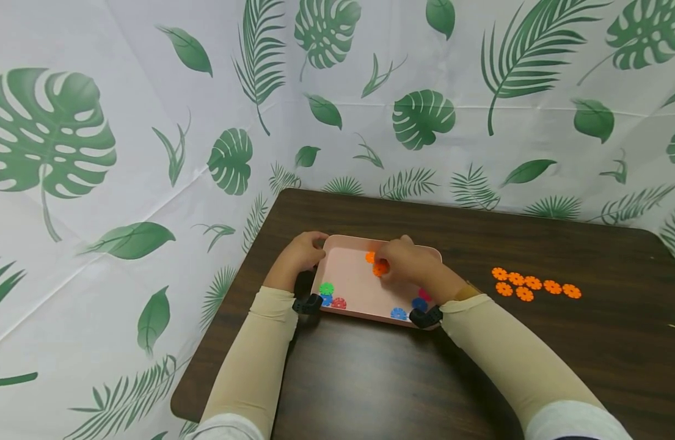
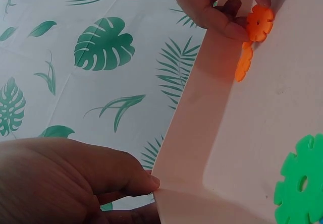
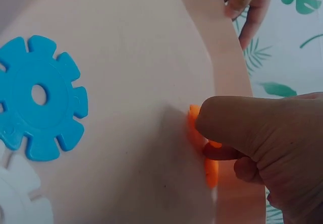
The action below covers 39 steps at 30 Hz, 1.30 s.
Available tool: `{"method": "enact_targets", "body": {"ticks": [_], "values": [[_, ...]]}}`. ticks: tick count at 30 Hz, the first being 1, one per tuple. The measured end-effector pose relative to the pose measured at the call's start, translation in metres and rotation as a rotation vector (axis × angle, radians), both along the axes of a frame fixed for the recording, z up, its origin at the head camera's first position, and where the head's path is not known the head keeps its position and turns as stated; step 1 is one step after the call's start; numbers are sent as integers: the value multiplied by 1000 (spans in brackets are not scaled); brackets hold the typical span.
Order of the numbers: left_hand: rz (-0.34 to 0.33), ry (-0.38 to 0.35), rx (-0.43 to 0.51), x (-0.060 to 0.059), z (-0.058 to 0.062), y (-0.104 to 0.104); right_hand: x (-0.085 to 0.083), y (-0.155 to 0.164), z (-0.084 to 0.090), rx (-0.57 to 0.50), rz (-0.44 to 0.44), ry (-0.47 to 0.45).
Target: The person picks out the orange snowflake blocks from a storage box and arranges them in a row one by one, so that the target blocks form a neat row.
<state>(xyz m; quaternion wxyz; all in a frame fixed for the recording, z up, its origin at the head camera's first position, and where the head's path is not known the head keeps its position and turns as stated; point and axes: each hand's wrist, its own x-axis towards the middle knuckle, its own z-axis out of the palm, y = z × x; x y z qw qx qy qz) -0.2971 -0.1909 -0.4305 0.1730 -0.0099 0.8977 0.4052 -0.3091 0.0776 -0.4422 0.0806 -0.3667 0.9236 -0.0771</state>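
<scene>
Over the pink tray point(image 1: 352, 287), right fingers point(image 2: 237, 30) pinching an orange disc point(image 2: 260, 23), left fingers point(image 2: 144, 181) gripping its rim.

This looks like a small staged recording booth rather than a lived-in room. A white cloth point(image 1: 150, 153) printed with green leaves hangs as a backdrop behind and to the left of a dark wooden table point(image 1: 480, 379) (creases show where it hangs). The cloth closes off the table's far edge and left corner, hiding any walls or furniture.
</scene>
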Motion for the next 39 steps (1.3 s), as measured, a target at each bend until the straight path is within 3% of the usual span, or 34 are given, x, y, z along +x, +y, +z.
{"method": "enact_targets", "body": {"ticks": [12,20,25,33,39], "values": [[2,0,-11,0,0,9,4,15,-3,-76,-47,-66],[-11,-1,-14,-1,-3,13,13,51,0,-285,-220,-150],[-14,-2,-22,-1,-5,13,33,98,9,-403,-339,-152],[-9,0,-12,1,-6,9,75,201,3,-480,-591,-84],[4,2,-20,1,-3,5,104,272,-3,-401,-758,-69]]}}
